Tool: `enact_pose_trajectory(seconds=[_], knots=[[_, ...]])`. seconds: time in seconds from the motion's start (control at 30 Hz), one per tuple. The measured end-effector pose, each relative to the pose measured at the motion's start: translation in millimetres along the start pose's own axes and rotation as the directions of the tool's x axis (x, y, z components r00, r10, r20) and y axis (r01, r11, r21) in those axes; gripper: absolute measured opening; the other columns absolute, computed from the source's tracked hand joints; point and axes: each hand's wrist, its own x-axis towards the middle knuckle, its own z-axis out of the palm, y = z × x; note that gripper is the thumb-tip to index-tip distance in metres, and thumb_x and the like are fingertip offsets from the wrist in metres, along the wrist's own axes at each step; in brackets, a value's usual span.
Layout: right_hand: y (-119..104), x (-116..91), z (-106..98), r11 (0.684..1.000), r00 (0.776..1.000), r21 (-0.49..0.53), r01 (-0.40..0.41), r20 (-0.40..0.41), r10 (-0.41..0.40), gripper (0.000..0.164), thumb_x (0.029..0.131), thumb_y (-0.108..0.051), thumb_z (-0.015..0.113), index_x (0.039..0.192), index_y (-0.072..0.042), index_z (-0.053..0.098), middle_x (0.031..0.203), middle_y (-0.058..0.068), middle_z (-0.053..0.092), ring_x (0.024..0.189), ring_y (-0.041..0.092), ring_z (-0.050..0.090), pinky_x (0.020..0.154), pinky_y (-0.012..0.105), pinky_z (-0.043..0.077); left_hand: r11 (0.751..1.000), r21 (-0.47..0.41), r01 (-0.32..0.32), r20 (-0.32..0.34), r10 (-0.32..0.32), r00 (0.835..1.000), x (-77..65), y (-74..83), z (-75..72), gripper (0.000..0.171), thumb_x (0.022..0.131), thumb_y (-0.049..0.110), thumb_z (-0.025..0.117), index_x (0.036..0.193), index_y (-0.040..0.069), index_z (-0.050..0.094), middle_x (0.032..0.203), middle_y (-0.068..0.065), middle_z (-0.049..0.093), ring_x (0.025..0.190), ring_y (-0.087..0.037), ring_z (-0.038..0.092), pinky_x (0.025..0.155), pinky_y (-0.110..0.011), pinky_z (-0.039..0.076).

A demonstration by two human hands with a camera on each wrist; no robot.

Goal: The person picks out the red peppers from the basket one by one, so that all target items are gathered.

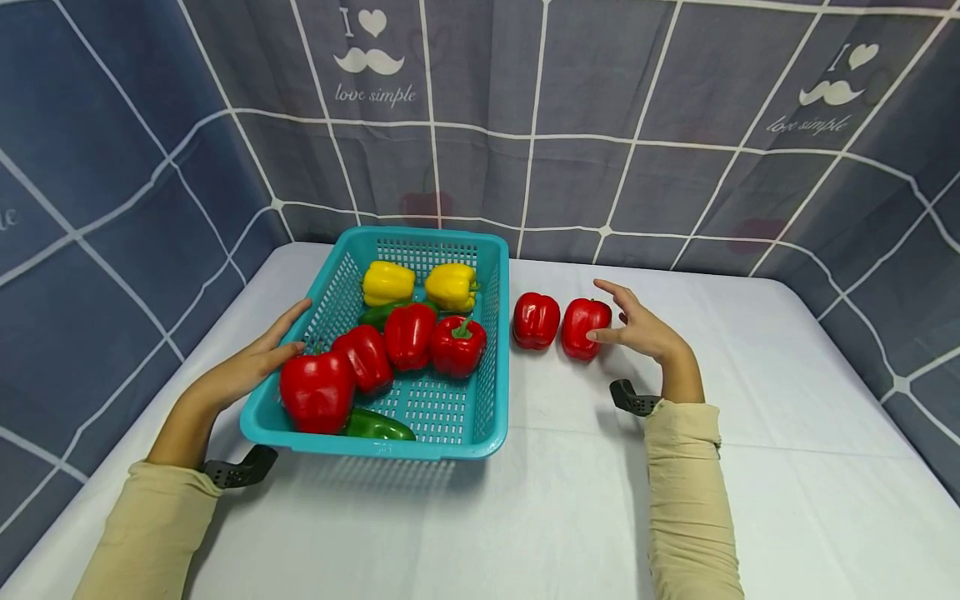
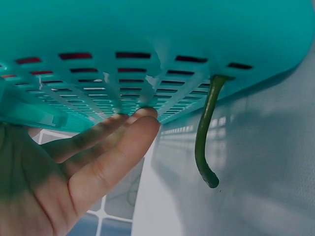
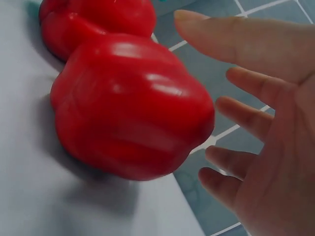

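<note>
My left hand (image 1: 251,362) rests against the left side of a turquoise plastic basket (image 1: 491,333), its fingers extended along the perforated wall. In the left wrist view, a green stem (image 2: 206,132) pokes out through a slot beside that hand. Inside the basket lie several red bell peppers (image 1: 318,392), two yellow bell peppers (image 1: 387,283) and two green peppers (image 1: 378,425). To the right of it, my right hand (image 1: 637,329) is spread beside a red bell pepper (image 1: 583,329), thumb and fingers apart around its right side. Another red bell pepper (image 1: 536,321) sits just left of that one.
A white cloth (image 1: 555,508) covers the table. Grey-blue checked curtains (image 1: 480,167) stand behind it and along both sides. Each wrist wears a black band (image 1: 633,398).
</note>
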Motion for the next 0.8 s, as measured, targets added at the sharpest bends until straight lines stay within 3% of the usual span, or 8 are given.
enact_pose_trajectory(seconds=[0.23, 0.8], knots=[[-17, 1, 3, 0.996, 0.998, -0.072, 0.060, -0.026, -0.062, 0.084, 0.080, -0.020, 0.068, 0.146, -0.021, 0.016, 0.149, 0.011, 0.014, 0.134, 0.036, 0.017, 0.104, 0.060, 0.022, 1.000, 0.005, -0.012, -0.001, 0.012, 1.000, 0.5, -0.3, 0.0, 0.065, 0.096, 0.019, 0.035, 0.147, 0.015, -0.004, 0.149, -0.024, -0.002, 0.127, -0.054, 0.016, 0.080, -0.048, 0.051], [-59, 4, 24, 0.963, 0.976, -0.164, 0.213, 0.001, -0.216, 0.084, 0.078, -0.021, 0.068, 0.146, -0.019, 0.018, 0.148, 0.009, 0.019, 0.136, 0.029, 0.017, 0.104, 0.059, 0.025, 1.000, 0.006, -0.005, 0.004, 0.005, 1.000, 2.4, -1.6, 0.5, 0.065, 0.096, 0.022, 0.035, 0.147, 0.016, -0.004, 0.150, -0.022, -0.003, 0.129, -0.054, 0.015, 0.082, -0.052, 0.049]])
